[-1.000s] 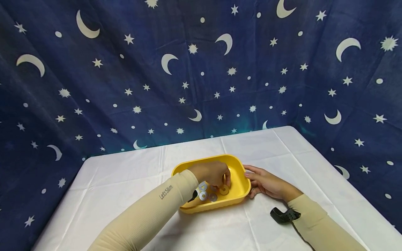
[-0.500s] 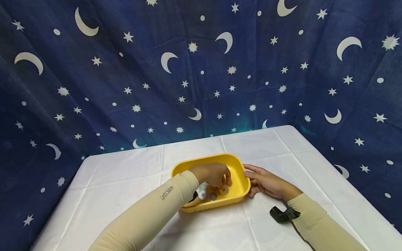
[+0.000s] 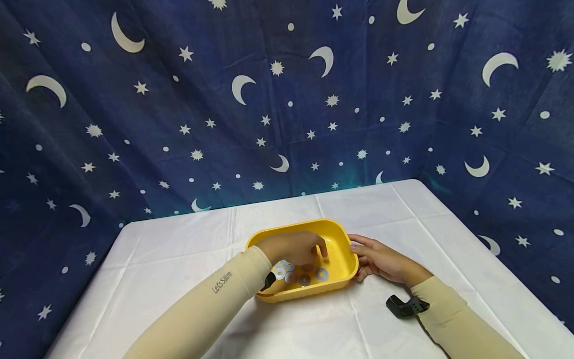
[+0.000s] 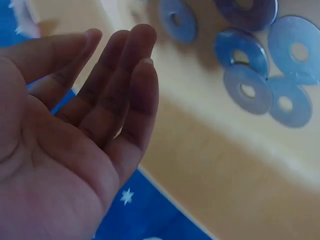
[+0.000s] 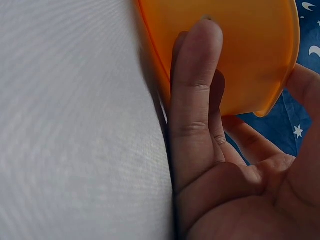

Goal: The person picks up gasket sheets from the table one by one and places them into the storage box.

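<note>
In the head view my left hand (image 3: pixel 293 248) reaches into a yellow plastic tub (image 3: pixel 343 286), over several flat metal washers. Its fingers bend loosely and hold nothing in the left wrist view, where the palm (image 4: pixel 60 160) faces the camera. One washer (image 3: pixel 321 274) lies apart on the tub floor, just in front of the fingers. Others overlap in a cluster (image 4: pixel 247 87) beside the hand. My right hand (image 3: pixel 381 262) rests against the tub's right end, thumb at the rim, fairly straight fingers (image 5: pixel 192 100) along the outer wall.
The tub stands on a white tablecloth (image 3: pixel 179 264). Behind the table hangs a dark blue cloth (image 3: pixel 202 99) with moons and stars. A black strap (image 3: pixel 405 306) sits at the right wrist, over a beige sleeve (image 3: pixel 457 314).
My left hand has drawn back slightly to the left, and its fingertips have come away from the single washer, which now shows fully. The right hand stays at the tub.
</note>
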Motion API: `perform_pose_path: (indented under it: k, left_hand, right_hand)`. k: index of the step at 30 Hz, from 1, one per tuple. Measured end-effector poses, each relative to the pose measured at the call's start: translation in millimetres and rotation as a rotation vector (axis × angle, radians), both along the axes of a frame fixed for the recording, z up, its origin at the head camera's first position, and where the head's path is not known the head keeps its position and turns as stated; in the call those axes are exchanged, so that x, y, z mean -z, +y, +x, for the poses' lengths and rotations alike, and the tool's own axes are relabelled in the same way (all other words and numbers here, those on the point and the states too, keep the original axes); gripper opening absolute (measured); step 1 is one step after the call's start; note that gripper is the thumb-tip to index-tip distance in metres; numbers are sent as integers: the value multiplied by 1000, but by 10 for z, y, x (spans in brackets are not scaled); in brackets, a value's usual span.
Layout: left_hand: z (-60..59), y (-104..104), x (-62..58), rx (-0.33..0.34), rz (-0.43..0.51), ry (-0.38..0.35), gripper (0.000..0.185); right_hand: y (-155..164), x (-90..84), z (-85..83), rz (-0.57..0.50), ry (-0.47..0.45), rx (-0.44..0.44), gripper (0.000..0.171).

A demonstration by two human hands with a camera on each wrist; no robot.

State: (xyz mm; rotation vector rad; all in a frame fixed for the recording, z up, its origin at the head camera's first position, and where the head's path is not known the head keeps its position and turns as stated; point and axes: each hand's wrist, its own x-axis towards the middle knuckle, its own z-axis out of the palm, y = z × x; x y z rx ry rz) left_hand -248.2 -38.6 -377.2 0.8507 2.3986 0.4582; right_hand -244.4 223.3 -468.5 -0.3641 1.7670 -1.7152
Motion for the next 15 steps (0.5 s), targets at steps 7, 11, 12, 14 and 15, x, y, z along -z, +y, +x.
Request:
perform_pose_path:
  k: [7, 11, 12, 14, 15]
  left_hand:
    - [150, -207, -192, -27, 158, 51, 24]
    - [274, -387, -301, -63, 270, 92, 21]
    - [303, -440, -314, -77, 299, 107, 20]
    - [359, -540, -331, -110, 353, 141, 18]
    - [385, -585, -330, -128, 379, 153, 17]
  right_hand:
    - [14, -9, 6, -4, 2, 3, 71]
    - [11, 17, -2, -5, -6, 8, 71]
    - [10, 21, -2, -7, -9, 9, 71]
    - [16, 27, -4, -12, -4, 5, 71]
    - [25, 26, -2, -13, 0, 3, 71]
